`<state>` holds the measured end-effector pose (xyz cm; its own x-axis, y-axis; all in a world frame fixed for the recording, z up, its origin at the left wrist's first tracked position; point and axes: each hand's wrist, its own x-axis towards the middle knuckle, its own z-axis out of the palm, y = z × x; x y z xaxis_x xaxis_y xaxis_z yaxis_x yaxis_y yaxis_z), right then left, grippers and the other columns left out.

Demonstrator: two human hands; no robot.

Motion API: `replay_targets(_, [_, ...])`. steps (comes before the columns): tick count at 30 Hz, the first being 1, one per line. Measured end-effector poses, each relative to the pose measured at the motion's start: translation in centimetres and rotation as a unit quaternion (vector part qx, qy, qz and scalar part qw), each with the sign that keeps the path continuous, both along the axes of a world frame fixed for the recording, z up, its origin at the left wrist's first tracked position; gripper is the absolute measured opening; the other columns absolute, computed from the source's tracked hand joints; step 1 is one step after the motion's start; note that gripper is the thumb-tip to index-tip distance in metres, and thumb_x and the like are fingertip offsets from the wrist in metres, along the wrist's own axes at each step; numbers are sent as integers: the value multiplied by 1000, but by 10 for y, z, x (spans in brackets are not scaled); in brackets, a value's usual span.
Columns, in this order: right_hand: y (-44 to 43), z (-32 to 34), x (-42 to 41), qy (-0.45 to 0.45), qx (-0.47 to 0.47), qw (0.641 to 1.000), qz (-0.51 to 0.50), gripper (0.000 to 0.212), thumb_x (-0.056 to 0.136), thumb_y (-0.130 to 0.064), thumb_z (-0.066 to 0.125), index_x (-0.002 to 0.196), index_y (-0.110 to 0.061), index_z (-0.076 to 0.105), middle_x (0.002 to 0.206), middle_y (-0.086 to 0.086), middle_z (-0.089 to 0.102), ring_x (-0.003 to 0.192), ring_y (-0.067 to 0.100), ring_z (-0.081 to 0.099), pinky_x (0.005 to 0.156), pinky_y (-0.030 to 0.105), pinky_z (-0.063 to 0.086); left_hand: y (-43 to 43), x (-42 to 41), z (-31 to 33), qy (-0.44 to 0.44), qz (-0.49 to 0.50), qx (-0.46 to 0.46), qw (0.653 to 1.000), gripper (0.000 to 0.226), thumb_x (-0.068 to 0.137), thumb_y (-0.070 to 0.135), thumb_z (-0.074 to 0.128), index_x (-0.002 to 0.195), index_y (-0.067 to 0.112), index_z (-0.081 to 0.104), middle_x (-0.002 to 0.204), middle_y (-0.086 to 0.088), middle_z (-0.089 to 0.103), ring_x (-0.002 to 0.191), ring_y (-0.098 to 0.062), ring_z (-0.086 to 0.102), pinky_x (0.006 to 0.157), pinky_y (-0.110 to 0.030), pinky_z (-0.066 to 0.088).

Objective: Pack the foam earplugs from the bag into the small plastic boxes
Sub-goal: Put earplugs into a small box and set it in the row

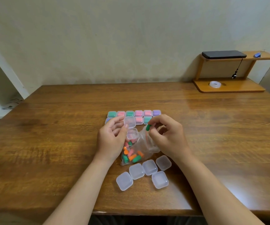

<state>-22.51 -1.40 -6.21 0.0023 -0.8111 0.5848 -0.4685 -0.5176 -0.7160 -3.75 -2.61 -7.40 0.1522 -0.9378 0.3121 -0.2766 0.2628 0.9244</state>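
Over the worktop, my left hand grips an open box; my right hand pinches a green earplug above the bag.

Right hand pinches green earplug; left hand holds open box over bag.

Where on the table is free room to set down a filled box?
Bare wood lies left of the left hand and right of the right hand, up to the shelf stand. Crowded: between filled boxes, bag and empty boxes.
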Motion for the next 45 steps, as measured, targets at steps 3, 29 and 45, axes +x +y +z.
replay_targets(3, [-1, 1, 4, 18, -44, 999, 3, 15, 81, -2, 66, 91, -12, 70, 85, -5, 66, 76, 14, 62, 62, 28, 52, 1, -1, -2, -1, -13, 4, 1000, 37, 95, 8, 67, 132, 13, 64, 121, 6, 69, 112, -3, 67, 89, -22, 57])
replay_targets(29, [-12, -11, 20, 188, -51, 980, 31, 25, 84, -13, 69, 108, -19, 71, 97, -2, 67, 89, 20, 62, 68, 46, 55, 4, 1, -1, 33, -68, 6, 997, 38, 94, 2, 66, 128, 18, 65, 126, 0, 69, 111, -4, 68, 91, -27, 58])
replay_targets(45, [-7, -10, 21, 137, -48, 989, 8, 25, 83, -10, 72, 108, -16, 71, 92, -3, 71, 82, 7, 61, 71, 20, 51, 5, 1, 0, 51, -73, 30, 996, 42, 88, -2, 72, 123, 19, 64, 119, -6, 69, 94, -10, 74, 77, -28, 61])
